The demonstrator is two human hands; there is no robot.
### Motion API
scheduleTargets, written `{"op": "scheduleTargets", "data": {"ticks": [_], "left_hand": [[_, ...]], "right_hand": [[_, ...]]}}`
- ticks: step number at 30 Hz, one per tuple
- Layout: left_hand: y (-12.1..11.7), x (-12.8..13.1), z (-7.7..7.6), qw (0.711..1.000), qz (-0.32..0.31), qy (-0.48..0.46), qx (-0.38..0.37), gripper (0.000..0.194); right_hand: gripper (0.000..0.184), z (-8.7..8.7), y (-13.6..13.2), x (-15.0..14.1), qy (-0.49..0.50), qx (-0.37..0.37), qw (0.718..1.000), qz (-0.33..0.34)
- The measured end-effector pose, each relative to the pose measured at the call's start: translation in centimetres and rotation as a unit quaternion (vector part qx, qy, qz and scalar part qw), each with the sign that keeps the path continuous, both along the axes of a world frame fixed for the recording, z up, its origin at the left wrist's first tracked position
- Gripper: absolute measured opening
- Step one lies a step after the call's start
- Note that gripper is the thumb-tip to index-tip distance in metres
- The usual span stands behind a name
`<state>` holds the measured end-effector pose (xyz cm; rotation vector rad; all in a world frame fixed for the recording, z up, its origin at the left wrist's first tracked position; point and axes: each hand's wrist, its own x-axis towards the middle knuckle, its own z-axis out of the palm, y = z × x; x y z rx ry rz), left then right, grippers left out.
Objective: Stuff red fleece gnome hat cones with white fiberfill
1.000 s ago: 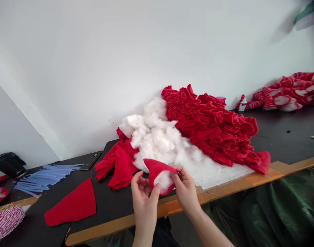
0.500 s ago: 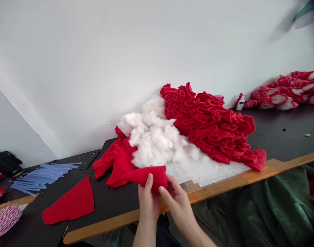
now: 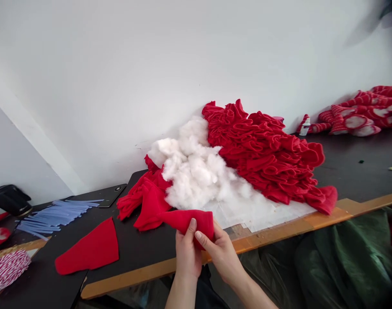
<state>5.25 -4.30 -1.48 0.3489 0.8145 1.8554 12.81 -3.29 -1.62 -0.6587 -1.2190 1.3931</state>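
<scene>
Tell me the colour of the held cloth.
The held cloth is red, seen best in the head view.

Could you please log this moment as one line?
left hand: holding red cone; right hand: holding its wide end; white stuffing: heaped beyond; red cloth piece: flat on table

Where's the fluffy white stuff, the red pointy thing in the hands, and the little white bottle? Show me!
Fluffy white stuff (image 3: 196, 171): head view, middle of the heap.
Red pointy thing (image 3: 183, 218): head view, on its cloth side.
Little white bottle (image 3: 304, 128): head view, on its body.
</scene>
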Motion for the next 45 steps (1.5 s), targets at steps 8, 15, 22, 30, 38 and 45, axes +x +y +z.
{"op": "scheduleTargets", "data": {"ticks": [8, 15, 22, 30, 38, 45], "left_hand": [[-0.3, -1.0, 0.4, 0.998, 0.018, 0.057, 0.028, 0.055], [-0.4, -1.8, 1.1, 0.997, -0.042, -0.042, 0.047, 0.033], [-0.5, -1.9, 1.2, 0.991, -0.078, -0.097, 0.051, 0.039], [-0.8, -1.6, 0.9, 0.99, -0.104, -0.078, 0.059, 0.04], [-0.8, -0.6, 0.7, 0.999, -0.008, 0.016, 0.036, 0.048], [-0.3, -0.9, 0.3, 0.999, 0.038, -0.012, 0.011, 0.036]], "right_hand": [[0.032, -1.4, 0.4, 0.4, 0.062, -0.081, 0.994, 0.045], [0.029, -1.2, -0.2, 0.2, 0.144, -0.114, 0.972, 0.149], [0.034, -0.3, 0.0, 0.6, 0.228, -0.194, 0.939, 0.169], [0.033, -0.2, -0.3, 1.1, 0.234, -0.218, 0.923, 0.212], [0.036, -0.1, -0.1, 0.9, 0.205, -0.195, 0.95, 0.13], [0.032, -0.4, -0.7, 0.9, 0.125, -0.099, 0.985, 0.068]]}}
